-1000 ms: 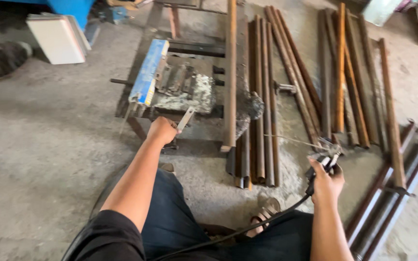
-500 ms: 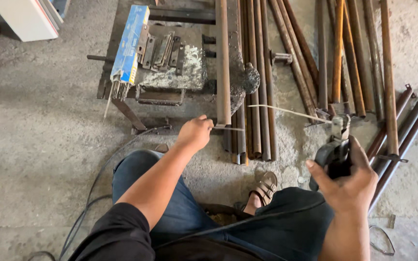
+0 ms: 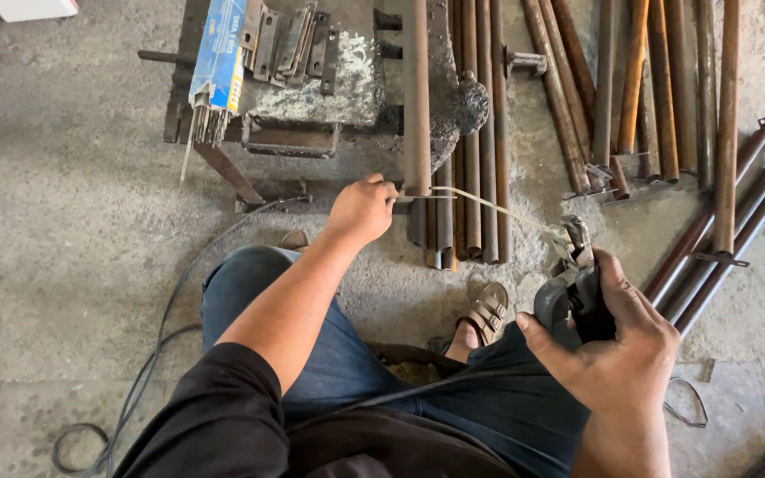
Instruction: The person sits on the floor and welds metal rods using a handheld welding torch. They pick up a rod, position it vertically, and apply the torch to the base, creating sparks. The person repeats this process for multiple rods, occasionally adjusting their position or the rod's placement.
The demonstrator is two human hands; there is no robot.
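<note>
L hand (image 3: 360,211) pinches the rod (image 3: 489,205) tip, steadying it so the holder (image 3: 573,296) clenched in R hand (image 3: 617,341) can clamp it.

The floor (image 3: 73,230) is bare grey concrete, rough, stained and evenly lit by daylight. A low, rusted metal stand (image 3: 312,97) sits at the top, with a blue packet (image 3: 219,49) leaning on its left side. Rusty steel pipes (image 3: 648,88) lie in rows to the right, and a dark cable (image 3: 148,372) trails over the floor at lower left.
</note>
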